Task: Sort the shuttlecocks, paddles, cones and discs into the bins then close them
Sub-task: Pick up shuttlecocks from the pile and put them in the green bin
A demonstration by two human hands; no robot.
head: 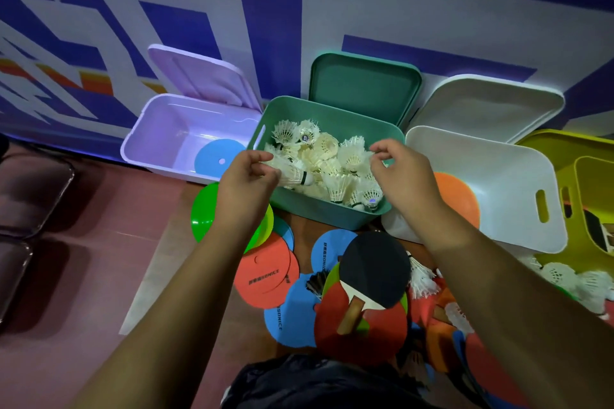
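White shuttlecock [295, 176] pinched in left hand [244, 181]; right hand [403, 176] loosely curled.

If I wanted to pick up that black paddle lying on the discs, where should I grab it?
Probably the wooden handle, from the near side. It points toward the person and lies free on top of the discs, while the paddle's round black face lies flat, leaving little edge to pinch.

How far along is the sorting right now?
Partway. The green bin holds a heap of shuttlecocks, the purple bin one blue disc, the white bin an orange cone. The left hand and right hand hover over that heap. Left to do: floor discs, a paddle, loose shuttlecocks, and all lids open.
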